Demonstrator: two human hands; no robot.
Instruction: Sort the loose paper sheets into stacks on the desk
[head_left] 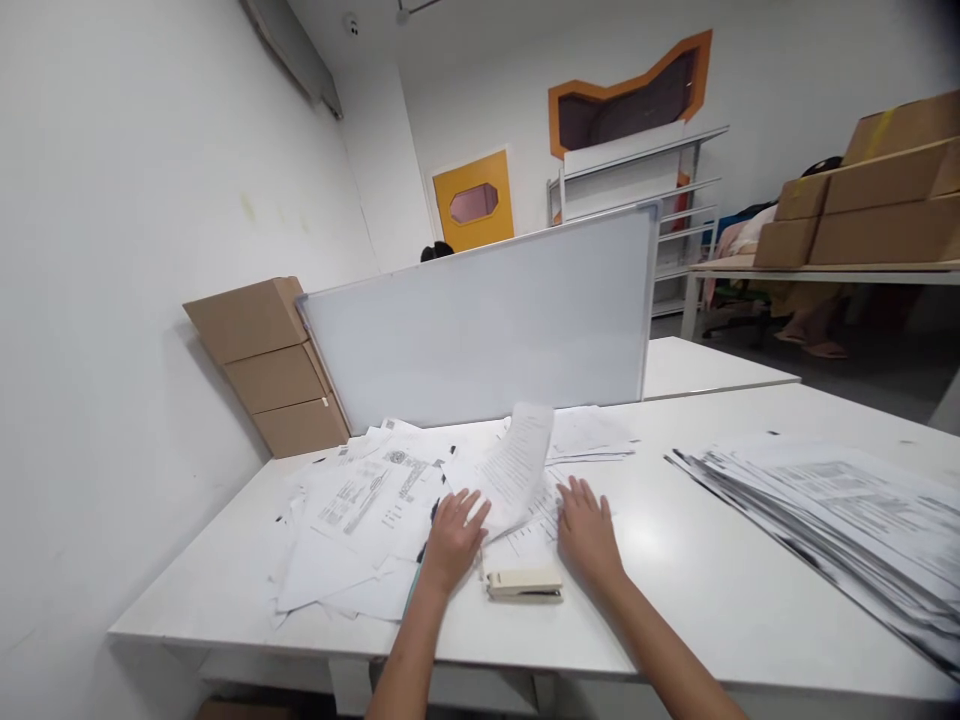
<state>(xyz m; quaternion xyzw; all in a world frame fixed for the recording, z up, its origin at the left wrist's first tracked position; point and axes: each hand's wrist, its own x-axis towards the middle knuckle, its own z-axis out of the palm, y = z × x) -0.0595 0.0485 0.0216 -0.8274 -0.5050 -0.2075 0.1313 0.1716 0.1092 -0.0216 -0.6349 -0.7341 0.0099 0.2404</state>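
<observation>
A printed sheet of paper (514, 465) curls upward off other papers, its top edge bent and blurred. My left hand (454, 540) is at its lower left, thumb and fingers closed on that edge; the exact grip is partly hidden. My right hand (589, 530) rests with fingers apart at the right side of the papers, touching the edge of a lower sheet and holding nothing. A cream stapler (523, 585) lies on the white table (660, 590) between my wrists. Something dark and a teal edge are partly hidden beside my left hand.
Loose printed papers (360, 510) spread out to the left. A thick paper stack (847, 510) lies at the right, and a smaller pile (592, 432) behind my hands. A whiteboard (487, 320) stands across the back, beside stacked cardboard boxes (277, 375). A person sits partly hidden at the far right.
</observation>
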